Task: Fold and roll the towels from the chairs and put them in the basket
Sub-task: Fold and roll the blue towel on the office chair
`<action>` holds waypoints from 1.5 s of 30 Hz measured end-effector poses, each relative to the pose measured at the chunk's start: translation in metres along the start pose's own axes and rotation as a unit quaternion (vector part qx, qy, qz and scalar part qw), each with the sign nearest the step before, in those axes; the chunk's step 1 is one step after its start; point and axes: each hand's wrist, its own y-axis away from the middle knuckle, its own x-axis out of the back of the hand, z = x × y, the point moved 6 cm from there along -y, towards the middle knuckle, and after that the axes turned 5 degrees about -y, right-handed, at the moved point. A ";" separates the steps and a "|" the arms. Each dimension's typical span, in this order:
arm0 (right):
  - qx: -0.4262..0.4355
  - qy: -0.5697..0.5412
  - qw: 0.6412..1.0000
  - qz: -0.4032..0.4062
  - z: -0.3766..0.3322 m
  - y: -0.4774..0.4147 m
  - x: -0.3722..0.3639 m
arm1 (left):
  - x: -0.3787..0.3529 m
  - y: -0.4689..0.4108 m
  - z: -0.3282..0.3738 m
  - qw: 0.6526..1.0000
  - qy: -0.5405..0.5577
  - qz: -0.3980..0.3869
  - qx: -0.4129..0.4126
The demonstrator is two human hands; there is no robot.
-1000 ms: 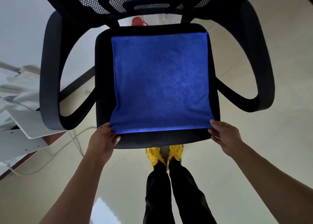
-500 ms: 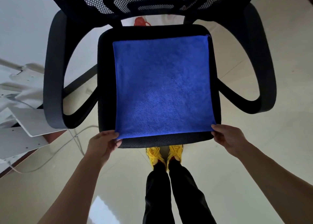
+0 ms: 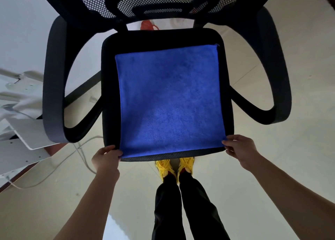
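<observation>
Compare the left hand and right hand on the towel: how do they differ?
On the towel, the left hand pinches the near left corner, the right hand the near right one. The left hand sits at the front edge of the seat, the right hand slightly farther back, by its corner. Both grip the towel, which lies flat.
</observation>
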 end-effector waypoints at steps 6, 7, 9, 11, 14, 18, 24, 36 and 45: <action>0.343 0.315 0.871 0.157 -0.034 0.040 -0.021 | -0.023 0.057 0.047 0.865 -0.257 0.061 -0.426; 0.429 0.315 0.834 0.145 -0.041 0.052 -0.040 | -0.039 0.069 0.051 0.821 -0.273 0.039 -0.500; 0.549 0.316 0.769 0.088 -0.050 0.066 -0.092 | -0.074 0.079 0.052 0.742 -0.317 -0.009 -0.591; 0.587 0.350 0.729 0.039 -0.051 0.066 -0.144 | -0.104 0.073 0.049 0.688 -0.375 -0.034 -0.620; 0.591 0.427 0.684 0.025 -0.041 0.049 -0.183 | -0.117 0.047 0.040 0.653 -0.449 -0.011 -0.610; 0.607 0.492 0.623 0.033 -0.021 0.018 -0.158 | -0.109 0.026 0.014 0.578 -0.500 0.022 -0.645; 0.571 0.546 0.608 0.075 -0.025 -0.009 -0.082 | -0.075 0.015 -0.002 0.619 -0.518 0.034 -0.589; 0.537 0.555 0.628 0.100 -0.054 -0.002 -0.079 | -0.089 -0.003 0.130 0.954 -0.170 -0.002 -0.245; 0.580 0.529 0.616 0.059 -0.069 -0.004 -0.160 | -0.100 -0.032 0.162 0.979 -0.079 -0.129 -0.137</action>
